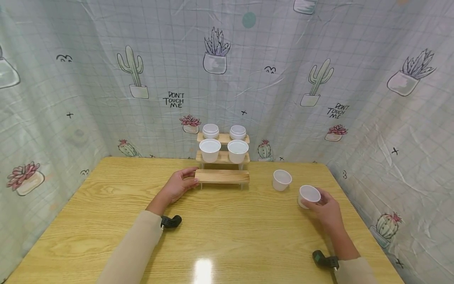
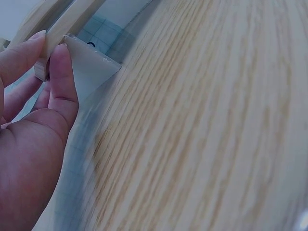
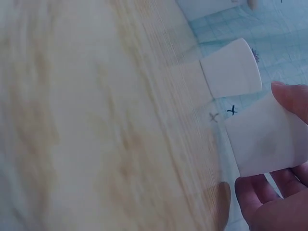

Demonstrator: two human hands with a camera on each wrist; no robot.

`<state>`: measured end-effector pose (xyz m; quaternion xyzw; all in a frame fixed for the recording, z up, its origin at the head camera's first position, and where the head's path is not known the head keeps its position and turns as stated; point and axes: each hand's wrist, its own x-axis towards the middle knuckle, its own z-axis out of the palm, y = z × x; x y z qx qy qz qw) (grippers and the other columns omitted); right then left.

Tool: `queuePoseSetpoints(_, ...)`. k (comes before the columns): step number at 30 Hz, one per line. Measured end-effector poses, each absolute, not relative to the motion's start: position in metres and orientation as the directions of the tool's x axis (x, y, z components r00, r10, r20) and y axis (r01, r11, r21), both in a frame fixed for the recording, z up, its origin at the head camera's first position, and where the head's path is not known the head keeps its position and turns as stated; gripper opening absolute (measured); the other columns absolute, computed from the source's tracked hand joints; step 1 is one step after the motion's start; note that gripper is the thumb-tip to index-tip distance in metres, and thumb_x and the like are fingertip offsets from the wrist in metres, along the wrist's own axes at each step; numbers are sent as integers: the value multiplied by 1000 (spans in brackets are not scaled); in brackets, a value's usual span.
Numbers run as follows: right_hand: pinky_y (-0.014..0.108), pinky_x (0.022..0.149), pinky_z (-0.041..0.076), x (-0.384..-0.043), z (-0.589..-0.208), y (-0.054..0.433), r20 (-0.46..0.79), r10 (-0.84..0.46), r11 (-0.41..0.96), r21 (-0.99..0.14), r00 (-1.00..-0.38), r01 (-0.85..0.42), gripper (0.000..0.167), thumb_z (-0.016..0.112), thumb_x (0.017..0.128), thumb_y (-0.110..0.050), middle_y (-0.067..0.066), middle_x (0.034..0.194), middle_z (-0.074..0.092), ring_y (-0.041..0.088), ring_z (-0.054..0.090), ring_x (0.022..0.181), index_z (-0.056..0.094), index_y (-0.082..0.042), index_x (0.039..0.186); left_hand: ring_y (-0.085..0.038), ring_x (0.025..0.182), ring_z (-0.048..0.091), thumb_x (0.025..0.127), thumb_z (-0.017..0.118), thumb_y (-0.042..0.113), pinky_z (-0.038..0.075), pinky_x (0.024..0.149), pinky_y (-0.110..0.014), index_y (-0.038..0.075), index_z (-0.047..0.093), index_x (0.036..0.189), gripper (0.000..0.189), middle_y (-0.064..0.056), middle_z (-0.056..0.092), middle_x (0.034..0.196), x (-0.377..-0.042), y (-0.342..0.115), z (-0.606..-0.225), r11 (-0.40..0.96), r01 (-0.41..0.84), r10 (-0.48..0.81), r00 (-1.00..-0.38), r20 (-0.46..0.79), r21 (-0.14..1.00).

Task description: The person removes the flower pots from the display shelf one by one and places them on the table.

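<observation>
A tiered wooden stand (image 1: 222, 176) with clear supports stands at the middle of the table's far side. My left hand (image 1: 179, 184) pinches the left end of its lowest board, thumb on one face and fingers on the other in the left wrist view. At the right, my right hand (image 1: 329, 209) grips a white plastic cup (image 3: 264, 137) between thumb and fingers, its mouth facing up. Close to it, a second white cup (image 1: 281, 180) stands upright on the table. Two white cups, a left one (image 1: 210, 153) and a right one (image 1: 238, 153), sit on the middle board.
On the top board are more white cups, at left (image 1: 211, 131) and right (image 1: 237, 133). The wooden table (image 1: 220, 232) ends at a printed cloth backdrop (image 1: 241, 94) behind and at the sides. Each wrist wears a black device, the left one (image 1: 171, 221) and the right one (image 1: 324, 260).
</observation>
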<state>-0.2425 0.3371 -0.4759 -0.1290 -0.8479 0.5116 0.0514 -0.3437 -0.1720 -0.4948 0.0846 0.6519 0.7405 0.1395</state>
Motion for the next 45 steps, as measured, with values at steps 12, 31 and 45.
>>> queuePoseSetpoints(12, 1, 83, 49, -238, -473, 330, -41, 247, 420, -896, -968, 145, 83, 85, 86, -30, 21, 150, 52, -15, 53, 99, 43, -3, 152, -10, 102, 65, 100, 61, -2, 61, 92, -21, -7, 29, 157, 65, -22, 49, 137, -345, -173, -496, -95, -87, 322, -945, -52, 992)
queuePoseSetpoints(31, 4, 89, 52, -229, -464, 309, 2, 175, 376, -924, -985, 65, 77, 86, 85, -26, 14, 147, 55, -13, 55, 107, 49, -5, 149, -10, 103, 66, 99, 63, -1, 61, 94, -23, -5, 33, 157, 65, -24, 48, 140, -344, -174, -492, -60, -106, 322, -943, -82, 993)
queuePoseSetpoints(45, 8, 91, 55, -228, -470, 289, 46, 136, 302, -953, -990, -3, 70, 88, 82, -14, -5, 129, 63, -9, 59, 110, 54, -3, 142, -10, 104, 65, 101, 63, 3, 61, 94, -22, -5, 31, 157, 66, -31, 44, 147, -342, -174, -489, -23, -88, 321, -944, -76, 996)
